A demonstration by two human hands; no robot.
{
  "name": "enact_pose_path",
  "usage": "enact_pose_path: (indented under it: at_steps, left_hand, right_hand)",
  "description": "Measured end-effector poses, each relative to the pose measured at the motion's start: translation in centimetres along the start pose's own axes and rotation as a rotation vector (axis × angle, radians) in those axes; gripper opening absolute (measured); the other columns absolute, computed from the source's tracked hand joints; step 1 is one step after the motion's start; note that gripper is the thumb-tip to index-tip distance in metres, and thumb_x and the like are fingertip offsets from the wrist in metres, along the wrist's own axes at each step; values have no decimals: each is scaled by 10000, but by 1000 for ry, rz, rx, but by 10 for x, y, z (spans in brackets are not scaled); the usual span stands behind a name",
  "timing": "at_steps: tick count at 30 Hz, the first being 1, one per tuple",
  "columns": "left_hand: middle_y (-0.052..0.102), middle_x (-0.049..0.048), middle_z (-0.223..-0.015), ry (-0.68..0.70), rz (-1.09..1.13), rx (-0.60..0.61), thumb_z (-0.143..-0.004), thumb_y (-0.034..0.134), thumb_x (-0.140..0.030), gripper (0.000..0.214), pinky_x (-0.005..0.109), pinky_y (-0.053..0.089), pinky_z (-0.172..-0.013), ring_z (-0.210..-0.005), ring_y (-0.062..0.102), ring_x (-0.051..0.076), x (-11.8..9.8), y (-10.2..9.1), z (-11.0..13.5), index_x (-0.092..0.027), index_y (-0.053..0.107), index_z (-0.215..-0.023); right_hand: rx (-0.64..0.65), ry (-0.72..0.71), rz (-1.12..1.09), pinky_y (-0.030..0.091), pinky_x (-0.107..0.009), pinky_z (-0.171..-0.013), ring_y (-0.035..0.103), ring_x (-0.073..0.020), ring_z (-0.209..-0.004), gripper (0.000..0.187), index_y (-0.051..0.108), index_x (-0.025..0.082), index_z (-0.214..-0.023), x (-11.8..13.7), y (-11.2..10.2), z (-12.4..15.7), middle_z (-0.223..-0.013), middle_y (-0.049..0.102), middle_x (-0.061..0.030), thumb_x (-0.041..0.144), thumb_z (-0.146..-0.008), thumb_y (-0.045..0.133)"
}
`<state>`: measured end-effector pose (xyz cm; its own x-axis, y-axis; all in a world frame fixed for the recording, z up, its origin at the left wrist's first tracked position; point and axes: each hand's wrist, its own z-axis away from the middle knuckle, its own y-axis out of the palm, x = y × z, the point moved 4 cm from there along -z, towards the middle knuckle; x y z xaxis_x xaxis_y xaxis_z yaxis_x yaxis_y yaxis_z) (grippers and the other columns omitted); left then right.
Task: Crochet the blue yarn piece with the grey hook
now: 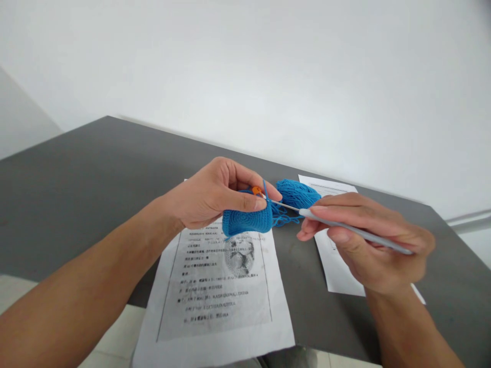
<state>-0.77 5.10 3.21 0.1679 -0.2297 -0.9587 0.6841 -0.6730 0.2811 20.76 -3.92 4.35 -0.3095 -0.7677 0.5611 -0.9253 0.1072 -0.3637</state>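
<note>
My left hand [226,191] pinches the top edge of a blue crocheted piece [247,220], which shows rounded rows of stitches. An orange stitch marker [257,190] sits at that edge beside my fingers. A strand of blue yarn rises by my left index finger. In my right hand [368,235] is a crochet hook [356,231] with a grey handle, held like a pen. Its thin metal shaft reaches left to the upper right corner of the piece; the tip is hidden at the stitches. Behind lies a ball of blue yarn [297,193], with loose strands below it.
A printed sheet [215,306] with text and a picture lies under the crocheted piece and hangs over the near table edge. A second paper [326,255] lies beneath my right hand. The dark grey table [95,204] meets a white wall [245,76].
</note>
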Motion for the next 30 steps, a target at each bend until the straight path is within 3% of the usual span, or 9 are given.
enact_pose_path:
  at_steps: [4, 8, 12, 21, 25, 30]
  left_hand:
    - [823, 94, -758, -9, -4, -1, -721, 919, -109, 132, 212, 564, -567, -615, 716, 148, -1, -1, 0, -123, 898, -850]
    - [817, 78, -746, -26, -6, 2, -711, 901, -81, 67, 192, 542, -534, -599, 692, 131, -1, -2, -1, -129, 873, -748]
    - [804, 65, -720, -78, -27, 5, -710, 888, -71, 66, 179, 529, -508, -573, 675, 119, 0, -3, -1, -132, 868, -726]
    - [785, 63, -676, -135, -97, 33, -620, 971, -119, 145, 174, 501, -493, -551, 654, 117, 4, -4, -2, -141, 870, -721]
    - [788, 67, -681, -124, -111, 40, -671, 939, -137, 85, 178, 496, -495, -554, 655, 119, 5, -4, -2, -143, 863, -708]
    - [781, 54, -675, -116, -109, 58, -687, 928, -133, 72, 172, 497, -492, -556, 651, 115, 4, -3, -2, -149, 863, -713]
  right_hand:
    - [-31, -13, 8, 694, -384, -547, 803, -229, -693, 341, 839, 309, -1278, -1, 1, 1, -1000, 874, -73, 180, -964, 799]
    - [67, -139, 151, 719, -383, -618, 829, -247, -782, 454, 832, 286, -1303, 8, -1, -2, -1037, 870, -83, 87, -895, 841]
    - [162, -170, 171, 721, -351, -609, 837, -243, -816, 484, 813, 268, -1339, 14, -4, -6, -1051, 861, -96, 59, -903, 822]
    - [142, -67, 52, 712, -373, -545, 822, -248, -721, 428, 843, 307, -1275, 9, -7, -10, -963, 866, -69, 97, -902, 839]
    - [125, -23, 15, 695, -389, -512, 803, -255, -685, 383, 854, 298, -1252, 6, -9, -9, -890, 861, -67, 113, -918, 828]
    - [144, -42, 73, 706, -374, -535, 817, -251, -710, 404, 863, 323, -1228, 11, -10, -11, -946, 870, -63, 99, -892, 849]
